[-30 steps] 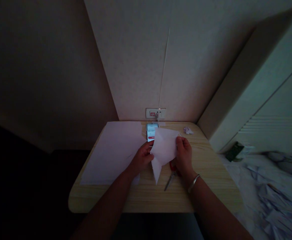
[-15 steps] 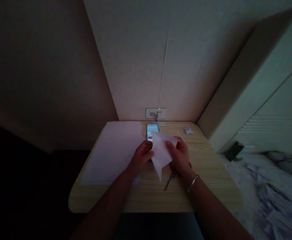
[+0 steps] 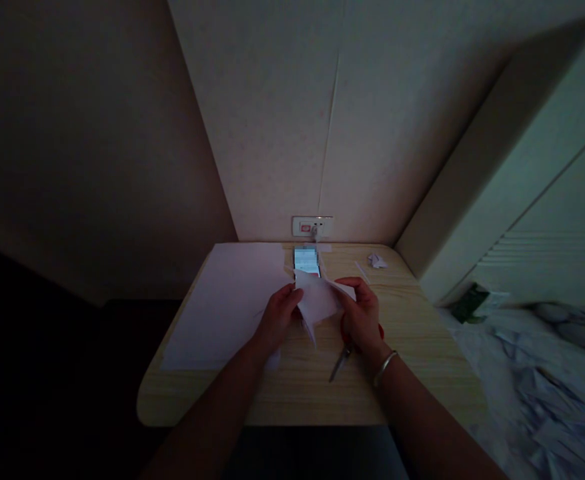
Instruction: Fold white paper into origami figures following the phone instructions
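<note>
A folded white paper (image 3: 317, 301) is held between both hands above the wooden table, its creased flaps standing at angles and a narrow point hanging down. My left hand (image 3: 279, 312) pinches its left edge between thumb and fingers. On the other side, my right hand (image 3: 361, 312) grips the right flap, thumb on the near face and fingers behind. Red-handled scissors (image 3: 342, 360) lie on the table, partly covered by my right hand and wrist. Just beyond the paper lies a phone (image 3: 306, 259) with a lit screen, its lower part hidden by the paper.
A stack of large white sheets (image 3: 232, 300) covers the left of the table (image 3: 412, 373). A small folded paper piece (image 3: 377, 261) sits at the back right. Against the wall is a socket (image 3: 312, 227) with a plug. Papers (image 3: 562, 413) lie on a surface at right.
The folded paper has tilted flatter and lower, and its right flap now bends up by my right hand. My left hand has shifted slightly left; more of the scissors' red handle shows.
</note>
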The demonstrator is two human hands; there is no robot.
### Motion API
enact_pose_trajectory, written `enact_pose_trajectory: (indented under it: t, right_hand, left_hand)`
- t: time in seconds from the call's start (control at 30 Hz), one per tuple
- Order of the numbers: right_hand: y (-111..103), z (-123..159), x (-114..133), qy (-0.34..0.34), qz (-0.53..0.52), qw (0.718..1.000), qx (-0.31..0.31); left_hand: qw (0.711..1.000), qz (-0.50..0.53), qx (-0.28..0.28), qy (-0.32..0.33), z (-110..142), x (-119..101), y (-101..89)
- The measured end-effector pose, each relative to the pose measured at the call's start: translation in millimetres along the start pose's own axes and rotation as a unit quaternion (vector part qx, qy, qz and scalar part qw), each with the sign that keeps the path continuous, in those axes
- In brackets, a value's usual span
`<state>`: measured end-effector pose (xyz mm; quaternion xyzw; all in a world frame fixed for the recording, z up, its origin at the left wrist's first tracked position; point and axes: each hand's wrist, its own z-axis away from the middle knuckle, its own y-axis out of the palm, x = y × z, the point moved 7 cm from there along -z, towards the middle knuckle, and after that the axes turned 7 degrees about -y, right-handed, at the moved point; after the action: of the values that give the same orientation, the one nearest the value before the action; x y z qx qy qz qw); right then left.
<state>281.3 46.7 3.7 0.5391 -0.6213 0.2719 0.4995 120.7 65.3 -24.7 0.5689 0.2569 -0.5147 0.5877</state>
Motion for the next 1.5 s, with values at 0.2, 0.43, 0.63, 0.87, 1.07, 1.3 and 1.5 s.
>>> enact_pose_trajectory:
  t: [0.2, 0.43, 0.63, 0.87, 1.07, 1.3, 1.5]
  right_hand:
    - [-4.1, -1.2, -2.9, 0.001, 0.002, 0.999, -0.048]
    - [-11.9, -2.4, -6.2, -0.004, 0.04, 0.996, -0.076]
    - [-10.8, -1.8, 7.6, -0.112, 0.213, 0.97, -0.038]
    - [24.7, 9.9, 15.7, -0.197, 0.347, 0.899, 0.182]
    - [31.3, 13.5, 15.1, -0.192, 0.329, 0.892, 0.243]
    - [27.8, 12.0, 18.5, -0.166, 0.26, 0.921, 0.239]
    - [29.1, 12.2, 17.6, -0.152, 0.195, 0.934, 0.257]
  left_hand:
    - [1.0, 0.01, 0.015, -0.022, 1.9, 3.4, 1.0]
    - [0.993, 0.003, 0.098, -0.063, 5.3, 9.1, 14.8]
    - [0.993, 0.085, 0.035, -0.08, 0.5, 12.2, 5.3]
    - [0.981, 0.173, -0.071, -0.054, -1.9, 3.4, -10.0]
    - [0.979, 0.183, -0.08, -0.041, -2.7, 1.6, -9.4]
    - [0.979, 0.149, -0.133, -0.047, -0.3, -2.5, -22.2]
    - [0.971, 0.169, -0.157, -0.062, -5.2, 2.7, -32.5]
